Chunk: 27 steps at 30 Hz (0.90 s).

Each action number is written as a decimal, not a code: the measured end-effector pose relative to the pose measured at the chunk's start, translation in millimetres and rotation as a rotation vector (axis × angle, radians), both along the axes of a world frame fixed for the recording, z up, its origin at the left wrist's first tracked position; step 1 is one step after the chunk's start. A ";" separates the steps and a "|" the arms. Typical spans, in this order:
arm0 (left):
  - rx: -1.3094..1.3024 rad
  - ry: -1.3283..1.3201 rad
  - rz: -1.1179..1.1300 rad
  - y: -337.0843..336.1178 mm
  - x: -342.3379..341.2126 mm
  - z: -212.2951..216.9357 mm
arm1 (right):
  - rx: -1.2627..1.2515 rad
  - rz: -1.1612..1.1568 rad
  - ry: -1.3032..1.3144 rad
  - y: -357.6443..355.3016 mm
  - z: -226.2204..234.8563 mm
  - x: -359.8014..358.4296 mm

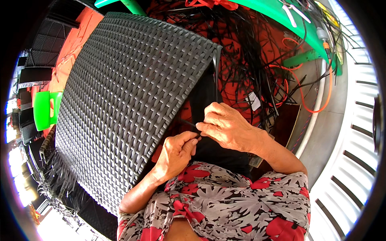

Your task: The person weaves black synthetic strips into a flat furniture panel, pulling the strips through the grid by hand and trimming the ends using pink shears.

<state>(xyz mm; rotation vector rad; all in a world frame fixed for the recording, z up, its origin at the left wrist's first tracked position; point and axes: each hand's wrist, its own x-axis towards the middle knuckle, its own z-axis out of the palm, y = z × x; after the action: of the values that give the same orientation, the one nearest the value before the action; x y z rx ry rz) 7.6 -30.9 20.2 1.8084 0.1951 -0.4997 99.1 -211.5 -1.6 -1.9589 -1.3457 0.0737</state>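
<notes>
A large woven panel (124, 84) of dark grey plastic wicker stands in front of me, tilted, with its right edge beside my hands. Close to that edge my right hand (229, 127) pinches a thin black strip (187, 122) between thumb and fingers. My left hand (177, 153), just below and to the left, is closed with thumb against fingertips, almost touching the right hand. The strip runs from the fingertips toward the panel's edge. Its end is hidden by the fingers.
Loose black strips (251, 60) lie tangled on the red floor beyond my hands. A green table (277, 16) at the upper right bears white-handled scissors (289, 14). An orange cord (302, 94) loops below it. A green plastic chair (42, 110) stands at the left, a white slatted surface (350, 176) at the right.
</notes>
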 end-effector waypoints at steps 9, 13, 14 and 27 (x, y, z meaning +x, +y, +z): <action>-0.100 0.222 0.067 20.9 -32.6 1.8 | -0.016 -0.239 -0.164 -37.0 9.3 18.4; -0.091 0.317 0.085 28.9 -47.8 -2.5 | -0.168 -0.435 -0.237 -64.0 9.6 33.4; -0.091 0.291 0.091 28.5 -48.6 -3.7 | -0.302 -0.459 -0.230 -67.9 12.0 32.7; 0.263 -0.627 -0.066 13.9 -39.1 -2.6 | -0.171 -0.220 -0.260 3.1 8.0 23.0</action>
<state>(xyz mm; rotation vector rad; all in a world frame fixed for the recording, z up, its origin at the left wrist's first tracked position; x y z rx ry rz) -31.5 -17.0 17.7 2.1440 -0.2430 0.0697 122.1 -208.4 6.4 -2.3125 -1.3106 -0.1832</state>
